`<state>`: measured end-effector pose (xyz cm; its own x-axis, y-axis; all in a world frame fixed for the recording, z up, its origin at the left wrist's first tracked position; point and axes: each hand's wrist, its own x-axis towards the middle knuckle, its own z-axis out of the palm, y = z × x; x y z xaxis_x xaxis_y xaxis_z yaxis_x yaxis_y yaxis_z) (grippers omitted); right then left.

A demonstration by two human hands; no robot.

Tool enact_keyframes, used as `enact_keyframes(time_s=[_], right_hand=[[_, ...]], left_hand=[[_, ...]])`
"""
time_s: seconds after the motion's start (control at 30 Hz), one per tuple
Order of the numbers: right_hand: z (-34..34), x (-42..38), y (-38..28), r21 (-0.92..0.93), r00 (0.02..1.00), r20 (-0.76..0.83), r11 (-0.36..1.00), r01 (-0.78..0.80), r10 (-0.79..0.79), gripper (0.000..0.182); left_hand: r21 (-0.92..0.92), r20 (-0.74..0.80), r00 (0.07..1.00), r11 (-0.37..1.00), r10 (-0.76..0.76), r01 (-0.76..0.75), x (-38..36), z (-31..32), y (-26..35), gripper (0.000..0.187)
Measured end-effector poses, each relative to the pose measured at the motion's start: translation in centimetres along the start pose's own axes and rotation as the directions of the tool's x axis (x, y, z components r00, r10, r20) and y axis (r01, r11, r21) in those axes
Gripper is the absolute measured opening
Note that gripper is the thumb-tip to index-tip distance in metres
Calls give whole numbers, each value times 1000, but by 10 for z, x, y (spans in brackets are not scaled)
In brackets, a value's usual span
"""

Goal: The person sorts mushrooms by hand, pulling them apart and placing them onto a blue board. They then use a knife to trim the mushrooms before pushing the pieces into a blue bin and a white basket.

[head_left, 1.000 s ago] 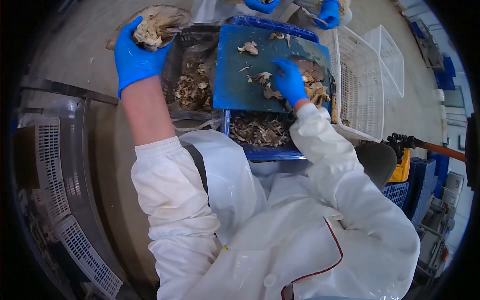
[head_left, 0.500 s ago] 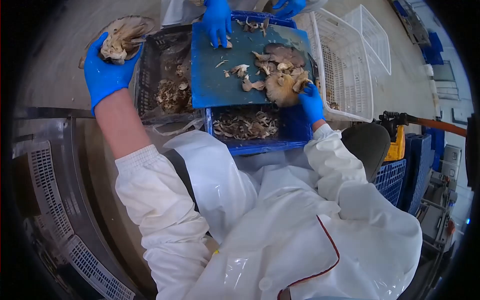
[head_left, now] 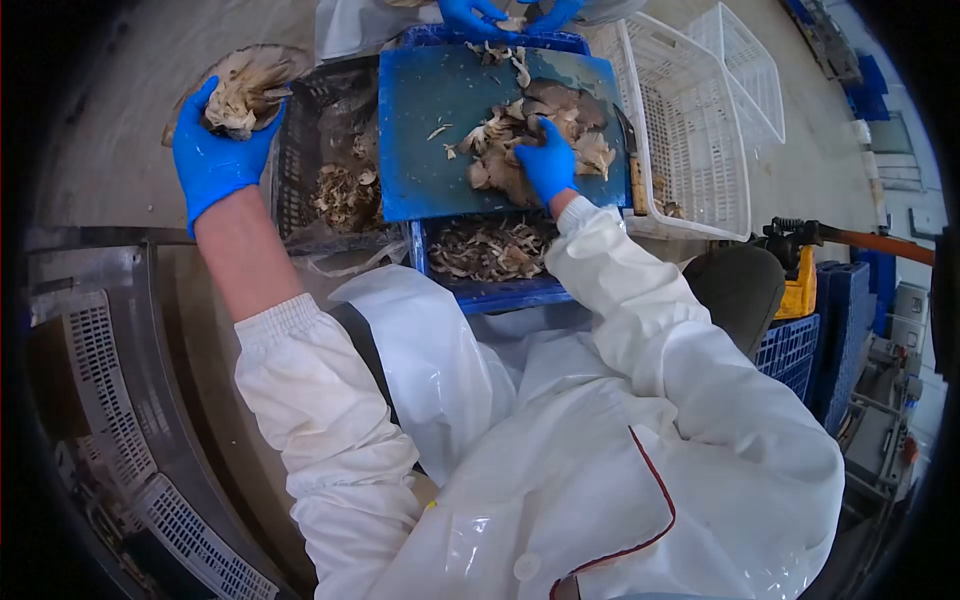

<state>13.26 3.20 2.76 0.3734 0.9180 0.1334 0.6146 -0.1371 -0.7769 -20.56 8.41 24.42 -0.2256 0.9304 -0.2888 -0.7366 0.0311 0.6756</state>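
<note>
My left hand, in a blue glove, is raised at the left beyond the dark crate and holds a large oyster mushroom cluster, its pale gilled stem side facing me. My right hand, also blue-gloved, is over the heap of oyster mushrooms on the blue cutting board. Its fingers are curled at a broad brown mushroom cap and partly hide it. A knife with a wooden handle lies along the board's right edge.
Below the board, a blue crate holds torn mushroom pieces. A dark crate with mushroom scraps stands left, a white basket right. Across the board, a co-worker's blue-gloved hands handle a mushroom piece. A metal rack stands lower left.
My right hand has moved left from the board's right edge over the heap, and mushrooms there have shifted. The co-worker's hands have drawn together at the far edge. My left hand has barely moved.
</note>
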Motion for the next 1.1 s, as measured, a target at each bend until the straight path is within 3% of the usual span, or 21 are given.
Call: enact_keyframes(time_s=[0.07,0.17,0.3,0.33,0.43,0.53,0.63,0.93,1.03,1.1], right_hand=[[11,8,-26,75,998,37,996,37,-40,59],[23,19,-52,-28,991,128,999,32,-28,55],[-2,22,-42,47,987,159,999,-22,14,54],[-11,19,-29,-27,990,50,991,130,-128,53],[-46,-15,-11,-100,993,39,988,116,-113,54],[-59,-59,-20,-262,896,260,867,424,-359,58],[-40,-82,-33,-365,923,273,859,359,-269,61],[52,5,-61,-242,935,166,906,346,-313,43],[32,20,-56,-105,905,210,911,398,-371,39],[-3,16,-41,-41,917,99,919,392,-386,34]], left_hand=[[9,11,1000,1000,19,-19,3,0,-1,42],[17,20,1000,1000,17,-17,7,0,-6,43],[5,69,995,997,-77,77,12,-7,-12,40],[16,45,996,997,-80,79,7,-2,-14,41],[41,1,994,993,-114,113,0,6,-22,44],[45,8,985,984,-174,173,2,5,-29,45],[73,86,983,985,-162,156,13,-9,-35,36],[100,38,981,978,-190,185,-10,16,-35,46],[115,50,984,979,-173,166,-12,17,-35,47],[110,61,983,980,-172,165,-8,14,-33,47]])
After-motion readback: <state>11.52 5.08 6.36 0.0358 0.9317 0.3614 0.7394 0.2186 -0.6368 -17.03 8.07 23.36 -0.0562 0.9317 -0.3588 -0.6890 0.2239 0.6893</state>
